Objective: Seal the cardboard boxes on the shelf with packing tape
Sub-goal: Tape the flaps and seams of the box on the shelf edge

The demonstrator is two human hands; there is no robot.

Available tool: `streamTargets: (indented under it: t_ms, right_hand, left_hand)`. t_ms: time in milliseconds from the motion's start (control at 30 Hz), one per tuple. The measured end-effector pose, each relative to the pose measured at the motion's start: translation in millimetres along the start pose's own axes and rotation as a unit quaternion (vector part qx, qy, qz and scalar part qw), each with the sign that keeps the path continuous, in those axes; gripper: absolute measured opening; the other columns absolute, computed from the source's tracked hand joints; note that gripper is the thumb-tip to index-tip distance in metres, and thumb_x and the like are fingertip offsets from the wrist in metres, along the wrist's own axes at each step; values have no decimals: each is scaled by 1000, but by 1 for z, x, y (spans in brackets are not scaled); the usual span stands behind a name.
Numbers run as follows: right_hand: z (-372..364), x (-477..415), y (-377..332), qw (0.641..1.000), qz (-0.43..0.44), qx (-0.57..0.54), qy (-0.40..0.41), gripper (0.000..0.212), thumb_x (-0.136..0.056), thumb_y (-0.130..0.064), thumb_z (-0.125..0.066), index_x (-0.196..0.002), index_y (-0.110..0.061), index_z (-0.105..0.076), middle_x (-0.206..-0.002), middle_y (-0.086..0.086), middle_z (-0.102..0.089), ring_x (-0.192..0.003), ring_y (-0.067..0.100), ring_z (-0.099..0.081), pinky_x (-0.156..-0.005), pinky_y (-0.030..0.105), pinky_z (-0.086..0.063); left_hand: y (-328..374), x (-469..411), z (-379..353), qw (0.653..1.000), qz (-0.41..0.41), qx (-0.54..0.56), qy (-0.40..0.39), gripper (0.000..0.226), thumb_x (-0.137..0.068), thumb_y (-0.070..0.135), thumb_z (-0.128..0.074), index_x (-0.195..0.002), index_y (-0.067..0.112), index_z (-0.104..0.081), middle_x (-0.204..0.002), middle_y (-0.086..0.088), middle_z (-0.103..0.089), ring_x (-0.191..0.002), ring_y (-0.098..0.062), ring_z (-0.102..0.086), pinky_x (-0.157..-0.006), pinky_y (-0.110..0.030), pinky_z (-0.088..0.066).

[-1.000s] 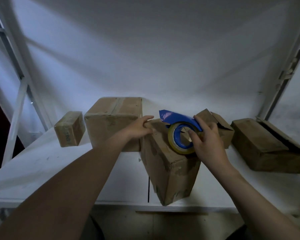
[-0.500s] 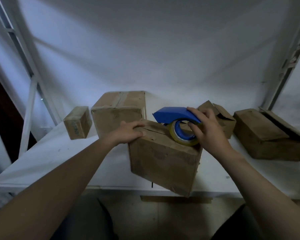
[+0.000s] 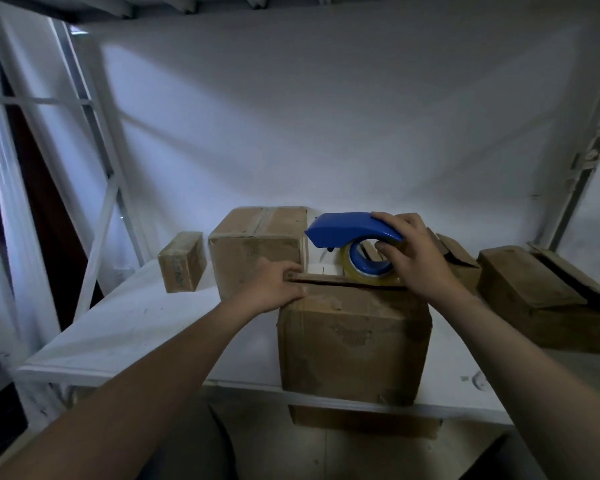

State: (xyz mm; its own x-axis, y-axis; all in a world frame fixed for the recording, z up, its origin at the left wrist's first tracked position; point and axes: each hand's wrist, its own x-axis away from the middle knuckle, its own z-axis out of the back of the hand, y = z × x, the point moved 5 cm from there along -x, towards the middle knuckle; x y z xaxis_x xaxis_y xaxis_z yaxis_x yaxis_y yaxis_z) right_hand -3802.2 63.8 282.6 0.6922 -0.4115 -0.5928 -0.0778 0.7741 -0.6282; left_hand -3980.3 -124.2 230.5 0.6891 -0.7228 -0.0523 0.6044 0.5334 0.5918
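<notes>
A brown cardboard box (image 3: pixel 352 344) stands at the front edge of the white shelf (image 3: pixel 125 327), its near face square to me. My left hand (image 3: pixel 274 285) grips the box's top left corner and holds the flap down. My right hand (image 3: pixel 413 261) is closed on a blue tape dispenser (image 3: pixel 352 230) with a roll of clear tape (image 3: pixel 364 268). The dispenser rests on the box's top near its right side, nose pointing left.
A taped box (image 3: pixel 257 247) and a small box (image 3: pixel 182 261) stand behind on the left. An open-flapped box (image 3: pixel 459 265) and a flat box (image 3: pixel 537 299) sit on the right. White frame posts (image 3: pixel 97 216) flank the shelf, and the back wall is close.
The box has turned from a corner-on, tilted pose to square and upright at the shelf edge. The dispenser has risen level on its top. My left hand moved to the front left corner.
</notes>
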Motion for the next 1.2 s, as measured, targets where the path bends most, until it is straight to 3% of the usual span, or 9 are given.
streamTargets:
  t_ms: [133,267,400,500,600,767,900,967,1200]
  right_hand:
    - [6,-10,-17,999,51,-18,-6,50,-99,-5,-57,-141,-31,-47,-126,0,-44,-110,-2,-49,-90,1,-37]
    - [13,-21,-30,996,82,-23,0,49,-99,-5,-57,-139,-33,-46,-124,0,-46,-106,-9,-49,-90,4,-38]
    - [15,-27,-35,996,87,-22,-5,49,-99,-5,-57,-140,-30,-46,-124,0,-46,-104,-10,-49,-86,3,-39]
    - [16,-29,-36,996,91,-16,-11,49,-99,-6,-57,-141,-29,-46,-124,2,-47,-105,-10,-49,-87,3,-38]
    - [16,-27,-34,996,87,-10,-22,49,-99,-6,-57,-143,-26,-47,-125,3,-47,-107,-9,-48,-89,3,-37]
    - [9,-19,-27,994,78,23,-72,51,-99,-8,-58,-141,-34,-44,-125,-5,-42,-109,-15,-44,-88,1,-39]
    - [2,-13,-15,986,86,59,-129,61,-95,-8,-65,-139,-42,-43,-122,-8,-44,-111,-8,-47,-93,4,-40]
    - [4,-13,-10,982,87,77,-150,64,-92,-7,-68,-139,-44,-44,-119,-13,-43,-110,-9,-47,-91,4,-40]
    - [35,-14,26,979,68,137,-135,75,-87,-11,-73,-135,-62,-46,-115,-20,-46,-108,10,-52,-90,36,-54]
  left_hand:
    - [30,-3,35,990,-16,113,82,26,-99,21,-57,-123,16,-67,-118,2,-64,-97,-9,-55,-85,-23,-46]
    - [41,0,41,953,109,284,-7,40,-105,41,-41,-101,18,-73,-94,2,-68,-71,-12,-51,-56,-25,-33]
    - [48,-1,33,880,173,430,-105,57,-97,61,-45,-107,15,-77,-86,2,-74,-55,-11,-52,-52,-24,-21]
    - [56,3,35,862,168,461,-129,41,-96,52,-53,-108,17,-72,-79,9,-73,-46,-6,-51,-56,-24,-19]
    - [53,4,39,863,168,463,-110,22,-99,37,-55,-99,20,-70,-61,12,-66,-38,-2,-46,-57,-22,-21]
    - [31,0,46,927,180,323,-67,17,-92,31,-66,-101,19,-75,-57,9,-57,-47,-3,-38,-45,-16,-26]
    - [16,-3,40,942,188,273,-58,11,-88,30,-70,-88,20,-75,-59,8,-58,-56,-5,-42,-49,-19,-30]
    - [8,-5,41,946,186,262,-51,18,-89,36,-70,-80,22,-75,-65,9,-61,-60,-5,-44,-53,-20,-31]
    - [-42,-11,53,940,205,269,-39,26,-80,49,-78,-70,26,-81,-89,12,-71,-63,-3,-50,-56,-23,-31]
